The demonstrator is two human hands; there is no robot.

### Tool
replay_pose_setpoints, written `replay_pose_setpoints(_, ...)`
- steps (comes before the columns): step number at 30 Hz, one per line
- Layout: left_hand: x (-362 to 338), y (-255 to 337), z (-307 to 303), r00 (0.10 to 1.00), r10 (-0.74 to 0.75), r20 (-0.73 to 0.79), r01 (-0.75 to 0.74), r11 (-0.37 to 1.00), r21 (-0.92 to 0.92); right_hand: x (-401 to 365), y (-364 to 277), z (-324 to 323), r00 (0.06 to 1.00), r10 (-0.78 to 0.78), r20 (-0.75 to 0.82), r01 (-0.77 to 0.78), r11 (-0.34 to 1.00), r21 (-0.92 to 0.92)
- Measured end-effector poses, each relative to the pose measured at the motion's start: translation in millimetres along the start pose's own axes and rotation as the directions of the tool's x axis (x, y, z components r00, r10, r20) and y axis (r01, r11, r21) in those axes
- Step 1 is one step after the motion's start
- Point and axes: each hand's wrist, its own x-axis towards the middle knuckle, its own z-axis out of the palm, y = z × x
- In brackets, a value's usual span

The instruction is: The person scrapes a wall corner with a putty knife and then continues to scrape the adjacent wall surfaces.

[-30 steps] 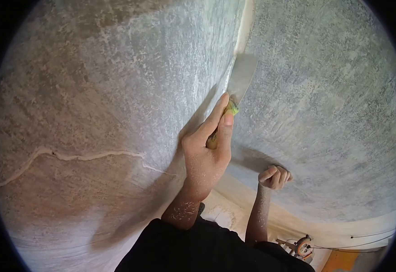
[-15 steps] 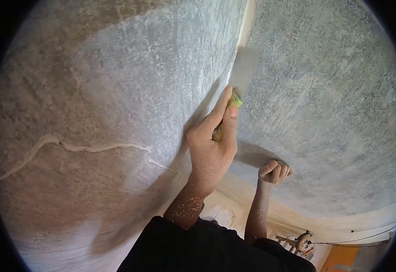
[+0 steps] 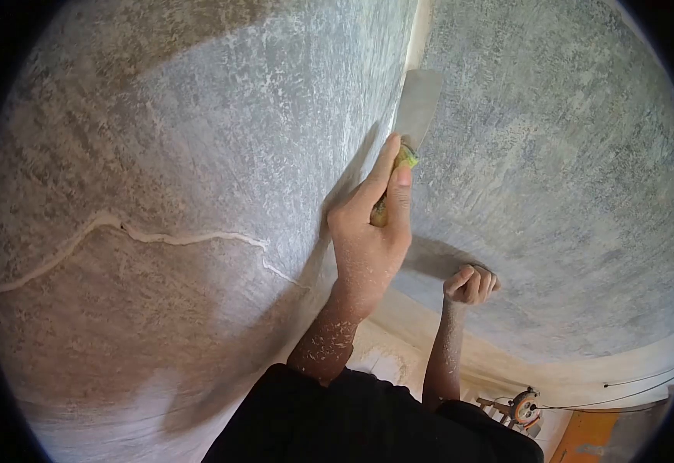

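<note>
My left hand (image 3: pixel 372 212) is closed around the handle of a putty knife (image 3: pixel 420 100), index finger stretched along it and thumb pressed on the side. The handle is yellow-green and partly hidden by the fingers. Its wide, flat grey blade lies along the corner seam (image 3: pixel 417 46), where two rough grey plastered surfaces meet. Lower down on the right, my right hand (image 3: pixel 472 285) is curled into a fist close against the right-hand plastered surface (image 3: pixel 537 201); nothing shows in it. Pale flecks cover both forearms.
A jagged whitish filled crack (image 3: pixel 167 238) runs across the left plastered surface (image 3: pixel 221 139). At lower right are a round device (image 3: pixel 524 407) on a frame, thin cables (image 3: pixel 622 404) and an orange panel (image 3: pixel 588 436).
My left hand and the putty knife have shifted slightly up and to the right in view. My right fist sits slightly higher in view, still closed. The crack and background have also shifted.
</note>
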Motion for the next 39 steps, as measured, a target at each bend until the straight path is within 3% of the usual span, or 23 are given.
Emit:
replay_pose_setpoints(5, 0.6, 4.4, -3.3, 0.997, -0.074, 0.026, 0.075, 0.995, -0.065, 3.0, -0.9, 4.5, 1.0, -0.007, -0.011, 0.007, 1.0, 0.009)
replay_pose_setpoints(7, 6.1, 20.0, -3.4, 0.985, -0.167, 0.043, 0.171, 0.979, -0.115, 2.3, -0.3, -0.9, 1.0, -0.006, 0.0, 0.006, 1.0, 0.006)
replay_pose_setpoints(19, -3.3, 15.0, -8.2, 0.978, -0.187, 0.091, 0.195, 0.977, -0.091, 0.1, 2.9, 8.3, 0.999, -0.026, -0.035, 0.026, 1.0, -0.001)
replay_pose_setpoints(23, 9.7, 21.3, -9.8, 0.988, -0.139, 0.069, 0.147, 0.981, -0.129, 1.7, -1.9, 1.0, 1.0, -0.01, -0.008, 0.01, 1.0, -0.014)
replay_pose_setpoints(26, 0.7, 11.3, -9.6, 0.995, -0.077, 0.069, 0.078, 0.997, -0.01, -1.0, 0.0, -0.1, 1.0, -0.015, -0.003, 0.015, 1.0, -0.012)
replay_pose_setpoints(30, 13.7, 10.1, -2.3, 0.997, 0.066, -0.034, -0.067, 0.996, -0.061, -2.7, 0.9, 3.7, 0.999, -0.007, -0.031, 0.008, 1.0, 0.005)
replay_pose_setpoints(33, -4.9, 18.1, -12.9, 0.98, -0.178, 0.093, 0.182, 0.983, -0.035, -0.2, -1.4, 2.9, 1.0, 0.004, -0.021, -0.004, 1.0, -0.01)
replay_pose_setpoints(39, 10.3, 25.1, -9.3, 0.986, -0.157, 0.064, 0.162, 0.983, -0.087, 3.3, -4.1, 3.7, 1.0, 0.006, -0.028, -0.006, 1.0, -0.008)
